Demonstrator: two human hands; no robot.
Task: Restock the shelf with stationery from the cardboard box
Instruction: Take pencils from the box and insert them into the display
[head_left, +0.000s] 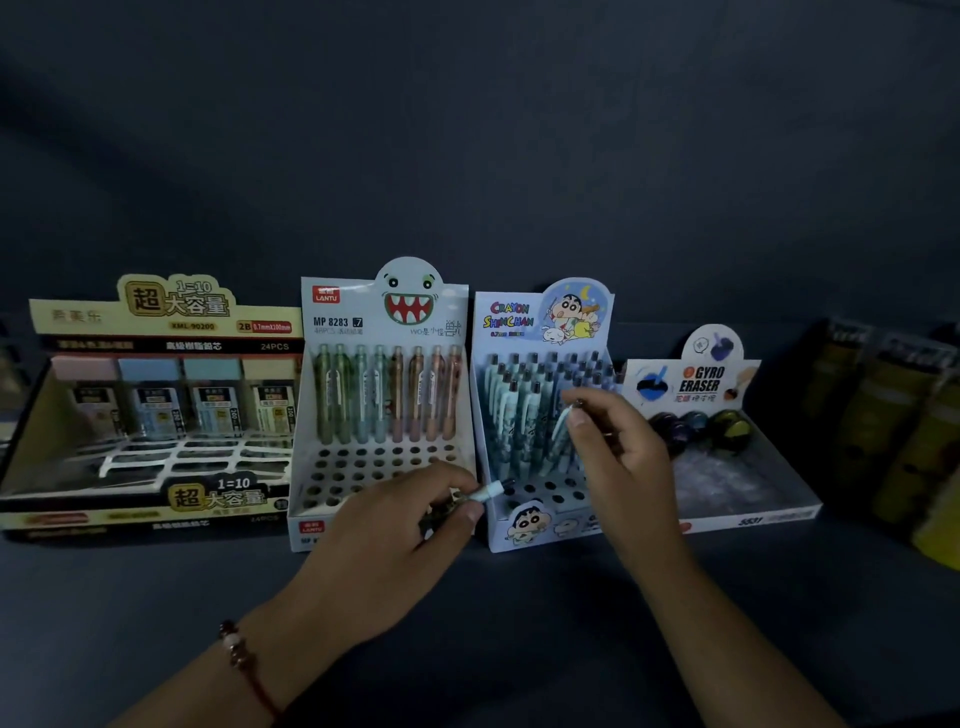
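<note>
Four display boxes stand in a row on a dark shelf. My left hand (410, 525) grips a bunch of pale pens (488, 492) in front of the monster-face pencil box (382, 332); their tips point right toward the Crayon Shinchan box (540, 322). My right hand (618, 447) pinches one light-blue pen (563, 426) by its top and holds it upright over that box's rows of matching pens. The cardboard box is out of view.
A lead-refill display box (156, 332) stands at the far left, and a Gyro Eraser box (727, 467) with round erasers at the right. Yellow packaged items (904, 441) lie at the far right edge. The dark shelf surface (519, 623) stretches in front of the boxes.
</note>
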